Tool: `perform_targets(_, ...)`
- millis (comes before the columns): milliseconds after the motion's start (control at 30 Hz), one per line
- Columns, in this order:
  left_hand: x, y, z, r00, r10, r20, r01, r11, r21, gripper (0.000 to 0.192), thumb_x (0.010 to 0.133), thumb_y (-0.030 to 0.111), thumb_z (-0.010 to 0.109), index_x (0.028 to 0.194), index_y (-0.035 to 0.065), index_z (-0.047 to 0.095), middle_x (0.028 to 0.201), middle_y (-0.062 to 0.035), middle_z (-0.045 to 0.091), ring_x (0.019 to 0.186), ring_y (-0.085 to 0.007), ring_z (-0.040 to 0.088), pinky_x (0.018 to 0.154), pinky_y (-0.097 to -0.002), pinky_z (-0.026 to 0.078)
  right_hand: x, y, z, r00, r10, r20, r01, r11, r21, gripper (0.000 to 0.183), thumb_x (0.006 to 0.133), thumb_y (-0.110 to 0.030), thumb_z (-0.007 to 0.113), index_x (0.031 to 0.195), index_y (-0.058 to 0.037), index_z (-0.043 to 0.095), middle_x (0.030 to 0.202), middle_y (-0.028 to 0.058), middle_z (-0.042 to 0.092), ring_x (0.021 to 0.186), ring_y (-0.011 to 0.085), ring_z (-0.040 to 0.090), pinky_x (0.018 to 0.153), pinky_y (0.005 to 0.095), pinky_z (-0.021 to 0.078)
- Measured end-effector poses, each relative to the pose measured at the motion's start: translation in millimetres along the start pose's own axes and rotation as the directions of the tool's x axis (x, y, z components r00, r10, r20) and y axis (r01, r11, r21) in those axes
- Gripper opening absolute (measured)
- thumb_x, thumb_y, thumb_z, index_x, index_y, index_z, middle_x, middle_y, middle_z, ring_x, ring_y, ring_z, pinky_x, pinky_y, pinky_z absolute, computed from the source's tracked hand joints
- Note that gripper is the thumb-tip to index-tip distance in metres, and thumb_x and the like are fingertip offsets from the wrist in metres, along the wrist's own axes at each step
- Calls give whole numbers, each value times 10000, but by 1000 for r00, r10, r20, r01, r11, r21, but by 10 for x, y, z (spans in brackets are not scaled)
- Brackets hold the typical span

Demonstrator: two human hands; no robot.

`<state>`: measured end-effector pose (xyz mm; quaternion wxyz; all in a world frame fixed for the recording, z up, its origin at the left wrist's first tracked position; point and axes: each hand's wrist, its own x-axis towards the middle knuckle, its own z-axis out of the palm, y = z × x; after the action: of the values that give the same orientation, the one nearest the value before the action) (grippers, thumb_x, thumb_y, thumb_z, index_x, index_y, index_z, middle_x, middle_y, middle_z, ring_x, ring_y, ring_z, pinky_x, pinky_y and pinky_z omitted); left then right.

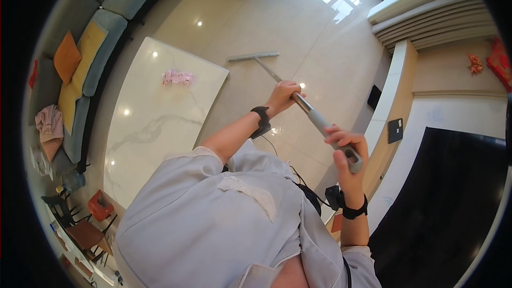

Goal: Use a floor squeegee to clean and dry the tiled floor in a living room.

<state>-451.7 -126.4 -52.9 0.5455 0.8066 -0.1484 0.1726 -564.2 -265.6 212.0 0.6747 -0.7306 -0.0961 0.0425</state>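
A long-handled floor wiper (273, 73) slants across the view, its wide, thin grey head (253, 56) on the glossy tiled floor. My left hand (285, 97) wraps the metal pole just below its middle, with a black band on the wrist. Higher up, my right hand (349, 146) holds the grey grip (318, 121) near its looped end, fingers over the top and thumb on the near side. Whether the head is a rubber blade or a mop pad is too small to tell.
To the left stands a low marble-patterned table (160, 128) with a pink pack (178, 77) on it. A sofa (108, 44) runs beyond it. On the right are a long white-topped cabinet (386, 104) and a large black television screen (444, 208). Chairs (86, 234) stand at lower left.
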Motion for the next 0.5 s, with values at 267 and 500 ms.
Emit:
perform_targets(267,-32,282,269,918,22,395,-11,999,-30,214,728,176,701,860,145,534,769,-5,569,806,-233,568,720,-383,423,-84,17,-527,984,-171,-48,168,984,-64,159,867,-122,467,728,-48,443,619,50,492,650,188,512,931,508,435)
perform_targets(500,-198,637,194,735,-23,678,62,997,-34,291,772,157,664,1023,162,515,919,-21,578,964,-243,550,850,-419,385,-446,-247,-626,995,-86,-57,81,993,-86,173,848,-122,479,695,-60,427,617,44,491,647,185,498,912,486,435)
